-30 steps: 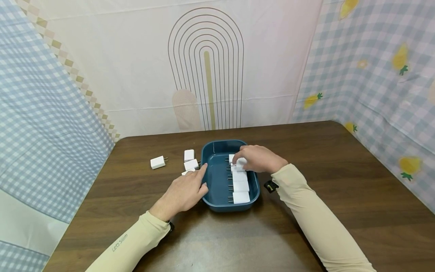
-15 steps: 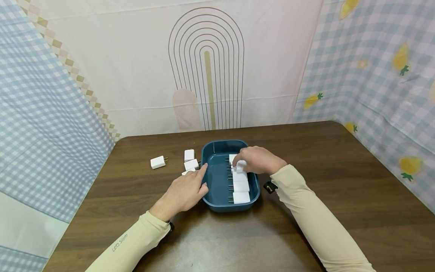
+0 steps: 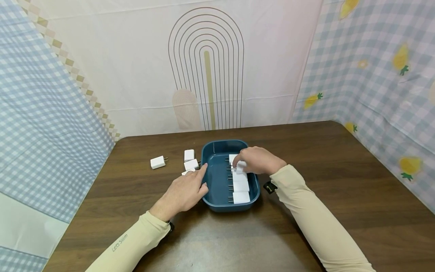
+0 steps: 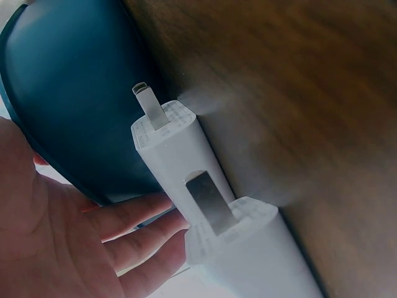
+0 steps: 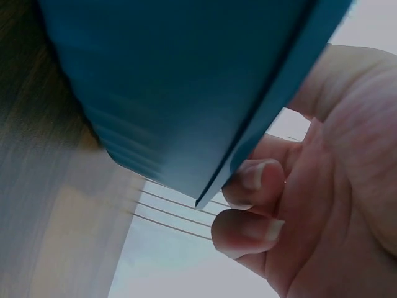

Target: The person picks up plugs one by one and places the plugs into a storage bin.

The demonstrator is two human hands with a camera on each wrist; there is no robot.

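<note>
My right grip (image 3: 258, 160) is pinched on a white charger (image 3: 241, 167), which sits between my forefinger and thumb, below my bent fingers and inside the blue tray (image 3: 215, 189). My knuckles hide part of it, so I cannot tell whether it touches the tray floor. Just beyond my forefinger lies the far charger (image 3: 232, 158) of a row along the tray's right side; on the near side of my grip, toward me, come the middle chargers (image 3: 241, 186) and then the nearest charger (image 3: 241, 197), their prongs pointing left. From my right wrist, the tray's wall covers the held piece, and my other fingers curl outside the rim. My left grip (image 3: 185, 192) holds nothing: its forefinger reaches out straight to the tray's left rim. Just beyond that hand, on the surface (image 3: 306, 151), a small cluster of loose chargers (image 3: 191, 164) stands beside the tray, partly covered by my fingers, while a lone charger (image 3: 158, 162) lies farther left, apart from them.
</note>
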